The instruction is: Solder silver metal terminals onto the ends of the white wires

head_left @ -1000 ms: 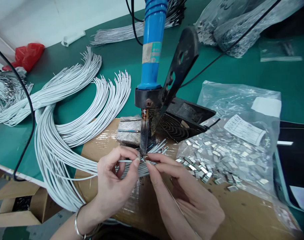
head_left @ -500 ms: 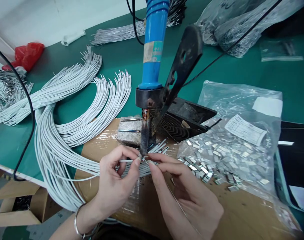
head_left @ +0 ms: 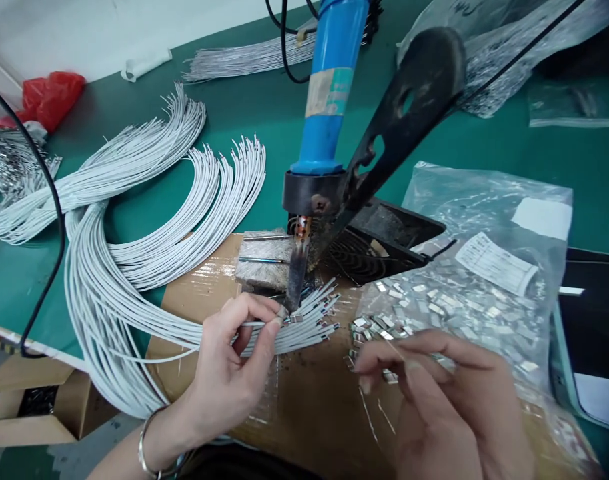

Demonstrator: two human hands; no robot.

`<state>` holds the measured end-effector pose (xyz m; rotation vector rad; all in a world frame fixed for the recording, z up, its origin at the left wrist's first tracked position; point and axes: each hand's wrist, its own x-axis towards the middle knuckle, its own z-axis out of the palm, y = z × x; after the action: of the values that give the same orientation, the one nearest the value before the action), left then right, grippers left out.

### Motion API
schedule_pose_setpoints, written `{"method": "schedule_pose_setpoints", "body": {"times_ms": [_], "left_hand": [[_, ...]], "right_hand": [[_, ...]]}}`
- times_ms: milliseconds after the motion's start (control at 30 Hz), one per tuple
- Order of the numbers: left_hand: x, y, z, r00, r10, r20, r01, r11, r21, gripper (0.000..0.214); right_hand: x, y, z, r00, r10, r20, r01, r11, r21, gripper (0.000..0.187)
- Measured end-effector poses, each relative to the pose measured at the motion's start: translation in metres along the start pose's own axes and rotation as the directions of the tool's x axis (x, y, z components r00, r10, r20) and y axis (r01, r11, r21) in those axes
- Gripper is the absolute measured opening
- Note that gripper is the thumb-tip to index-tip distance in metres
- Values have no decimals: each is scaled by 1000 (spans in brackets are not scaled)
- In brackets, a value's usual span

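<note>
- The left hand (head_left: 229, 373), with a metal bangle (head_left: 148, 448) on its wrist, holds a fanned bundle of white insulated wires (head_left: 304, 333) from below. Its thumb and forefinger press together on the wires just beside the tip of the soldering iron; the other fingers curl beneath, partly hidden by the hand itself.
- The wire ends stick out to the right of the hand, over a sheet of cardboard (head_left: 304, 413) on the desk (head_left: 484, 147). Small metal pieces seem to sit on some ends, but they are too small to make out.
- The soldering iron (head_left: 329, 73) stands tilted in a black holder (head_left: 314, 192), its blue handle cut off by the top of the view. Its dark tip (head_left: 297, 280) points down at the wires, and whether it touches them is hard to tell.
- A grey block (head_left: 263, 260) with two thin metal rods on it lies behind the tip, partly hidden by the iron.
- The right hand (head_left: 434, 400) is blurred and partly cut off by the lower edge. Its fingers hover slightly spread over loose metal clips (head_left: 384, 327) spilling from a clear plastic bag (head_left: 484, 220); whether they pinch anything cannot be told.
- A black fan guard (head_left: 369, 257) sits behind the tip, partly covered by the holder.
</note>
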<state>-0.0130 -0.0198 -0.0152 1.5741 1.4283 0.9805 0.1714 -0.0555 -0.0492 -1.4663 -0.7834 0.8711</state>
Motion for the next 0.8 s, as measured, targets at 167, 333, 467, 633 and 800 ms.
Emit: {"method": "schedule_pose_setpoints", "body": {"times_ms": [167,333,467,633,800], "left_hand": [[-1,-1,-1,999,26,-19,-25,999,32,14],[-3,-1,-1,999,29,-21,-28,998,55,16],[-5,-3,-1,1000,24,-18,-23,998,52,16],[-5,-2,-1,1000,-11,-7,11,1000,-4,14],[-5,3,-1,997,-81,3,81,993,-85,14]], "right_hand": [[-3,-8,9,990,-104,94,114,987,-115,36],[-9,-16,16,986,-71,154,89,989,-116,37],[-14,-19,20,988,-16,154,39,988,-150,34],[-17,-15,22,976,-108,189,135,982,-135,21],[-13,-9,20,953,-189,237,218,970,-104,14]]}}
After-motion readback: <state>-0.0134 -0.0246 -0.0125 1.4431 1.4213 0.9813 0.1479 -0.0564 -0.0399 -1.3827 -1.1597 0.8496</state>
